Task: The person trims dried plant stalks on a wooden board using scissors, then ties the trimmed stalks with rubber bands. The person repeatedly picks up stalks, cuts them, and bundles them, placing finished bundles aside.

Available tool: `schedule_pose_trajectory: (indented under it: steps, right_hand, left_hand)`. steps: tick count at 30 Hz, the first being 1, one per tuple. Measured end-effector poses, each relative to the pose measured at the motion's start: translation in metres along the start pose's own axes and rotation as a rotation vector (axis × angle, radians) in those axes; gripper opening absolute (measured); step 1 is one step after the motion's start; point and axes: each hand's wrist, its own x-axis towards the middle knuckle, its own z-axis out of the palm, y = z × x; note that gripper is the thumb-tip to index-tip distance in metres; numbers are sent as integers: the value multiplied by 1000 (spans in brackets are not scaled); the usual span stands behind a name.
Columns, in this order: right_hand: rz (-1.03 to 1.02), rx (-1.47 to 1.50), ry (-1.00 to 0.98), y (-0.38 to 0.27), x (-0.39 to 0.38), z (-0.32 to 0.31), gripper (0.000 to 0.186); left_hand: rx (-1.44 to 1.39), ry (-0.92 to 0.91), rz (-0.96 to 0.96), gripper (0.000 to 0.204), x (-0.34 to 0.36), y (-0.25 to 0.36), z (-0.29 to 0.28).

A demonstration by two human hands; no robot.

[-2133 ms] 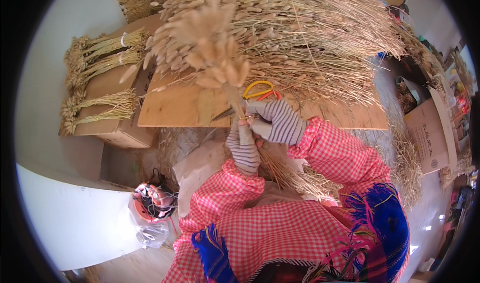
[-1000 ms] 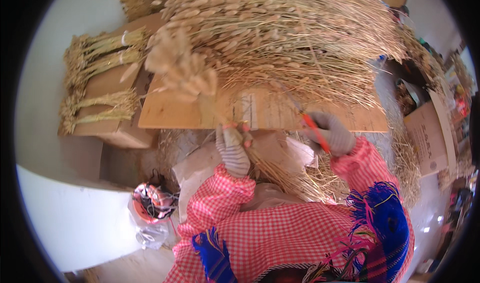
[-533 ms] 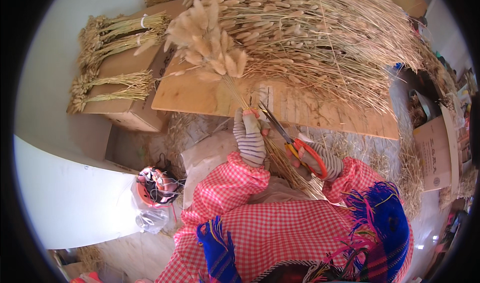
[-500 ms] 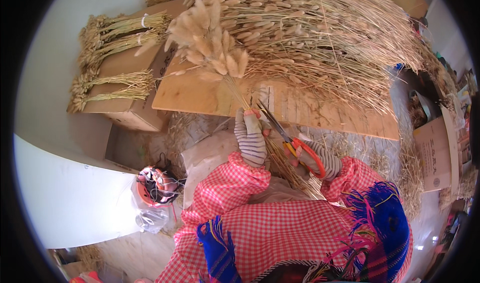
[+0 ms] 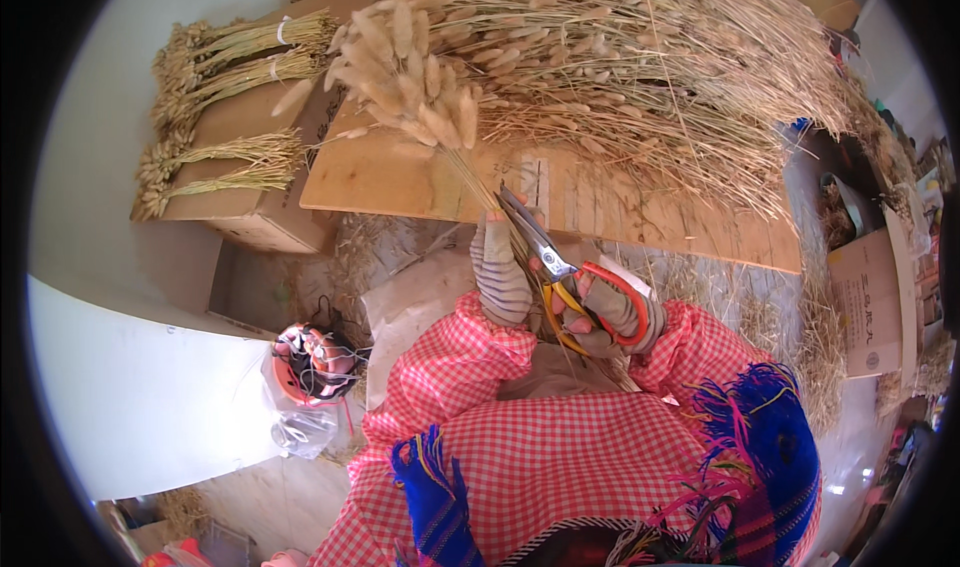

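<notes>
A bunch of fluffy dried bunny-tail grass (image 5: 415, 87) is held in my left hand (image 5: 500, 272), its pale heads up and to the left. My left fingers are closed around the stems, which run down below the hand. In my right hand (image 5: 615, 312) are scissors (image 5: 545, 257) with orange and yellow handles. Their blades point up and left, close beside the stems and my left fingertips. The blades look slightly apart; whether a stem lies between them I cannot make out. Both hands wear striped, fingerless coverings.
A wooden board (image 5: 400, 182) carries a large heap of loose dried grass (image 5: 620, 87). Tied bundles (image 5: 240, 62) lie on a cardboard box (image 5: 235, 117) at left. A bag-lined container (image 5: 315, 367) of tied odds and ends stands at lower left; another carton (image 5: 868, 302) is at right.
The scissors have swung left against the stems by my left hand, and their handles have spread wider. The grass bunch has shifted slightly left and stays in my left hand.
</notes>
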Motion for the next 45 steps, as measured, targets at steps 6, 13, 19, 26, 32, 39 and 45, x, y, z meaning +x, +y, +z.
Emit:
schedule_pose_trajectory:
  steps: [6, 13, 19, 26, 32, 39, 45]
  right_hand:
    - [-57, -115, 66, 5, -14, -10, 59]
    - [-109, -8, -29, 21, -84, -24, 44]
    - [-15, -170, 48, 52, -70, -42, 39]
    - [-121, -393, 251, 54, -45, -66, 33]
    - [-131, -1498, 531, -12, -21, -106, 31]
    - [-339, -2330, 781, -72, 25, -99, 25]
    - [-492, -1116, 179, -57, 40, -24, 37]
  left_hand:
    - [-167, -8, -74, 28, 11, -18, -24]
    - [-554, -464, -256, 38, 45, -19, -66]
    - [-295, -176, -107, 29, 13, -16, -26]
    - [-135, 46, -51, 28, 3, -3, 0]
    - [-98, 37, 2, 32, 6, -5, -7]
    - [-61, -36, 37, 34, 6, -3, -3]
    - [-45, -13, 22, 34, 3, -6, -1]
